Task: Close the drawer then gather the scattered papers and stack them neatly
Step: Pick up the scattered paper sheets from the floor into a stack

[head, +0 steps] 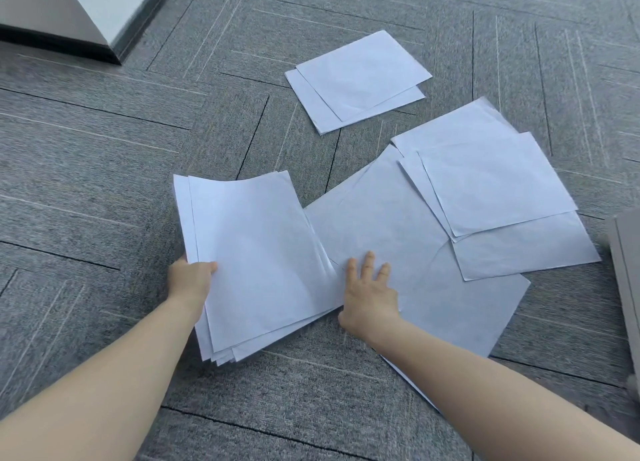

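White paper sheets lie scattered on a grey carpet floor (104,169). My left hand (190,280) grips the left edge of a gathered stack of sheets (256,252), thumb on top, the stack tilted and slightly curved. My right hand (370,294) rests flat with spread fingers on a large loose sheet (415,246) just right of the stack. Several overlapping sheets (495,183) lie further right. Two more sheets (360,79) lie apart at the back. No drawer front is clearly visible.
A grey cabinet corner (69,17) with a dark base stands at the top left. The edge of another grey furniture piece (627,270) shows at the right. Carpet stretches around the papers.
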Available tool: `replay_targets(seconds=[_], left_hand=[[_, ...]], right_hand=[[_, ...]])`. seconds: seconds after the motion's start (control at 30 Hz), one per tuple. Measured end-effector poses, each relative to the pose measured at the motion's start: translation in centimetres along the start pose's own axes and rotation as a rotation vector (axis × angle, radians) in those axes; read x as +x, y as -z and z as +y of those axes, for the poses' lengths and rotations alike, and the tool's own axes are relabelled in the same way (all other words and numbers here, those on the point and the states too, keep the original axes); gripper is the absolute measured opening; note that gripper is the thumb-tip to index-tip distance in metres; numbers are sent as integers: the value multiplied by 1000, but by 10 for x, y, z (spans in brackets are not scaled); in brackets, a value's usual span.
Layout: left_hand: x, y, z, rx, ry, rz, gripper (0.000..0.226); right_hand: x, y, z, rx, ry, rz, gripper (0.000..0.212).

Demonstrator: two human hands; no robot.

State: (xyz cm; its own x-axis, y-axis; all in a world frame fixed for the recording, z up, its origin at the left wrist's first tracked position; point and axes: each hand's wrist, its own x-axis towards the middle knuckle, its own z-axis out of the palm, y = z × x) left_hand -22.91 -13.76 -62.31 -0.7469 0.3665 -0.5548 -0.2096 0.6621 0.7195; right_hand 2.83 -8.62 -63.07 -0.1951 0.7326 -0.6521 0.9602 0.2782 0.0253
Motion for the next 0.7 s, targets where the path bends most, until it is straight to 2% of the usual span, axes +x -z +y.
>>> replay_targets(seconds=[0.2, 0.37, 0.53, 0.7], left_hand=[[-2, 2, 1, 21, -8, -18, 27], [1, 6, 0, 11, 15, -36, 21], [9, 20, -3, 21, 67, 21, 31], [11, 25, -6, 48, 85, 19, 36]], right_hand=[[7, 1, 6, -97, -27, 82, 72], [13, 16, 22, -109, 35, 216, 49], [16, 38, 33, 86, 26, 328, 26], [12, 54, 33, 344, 35, 499, 17]])
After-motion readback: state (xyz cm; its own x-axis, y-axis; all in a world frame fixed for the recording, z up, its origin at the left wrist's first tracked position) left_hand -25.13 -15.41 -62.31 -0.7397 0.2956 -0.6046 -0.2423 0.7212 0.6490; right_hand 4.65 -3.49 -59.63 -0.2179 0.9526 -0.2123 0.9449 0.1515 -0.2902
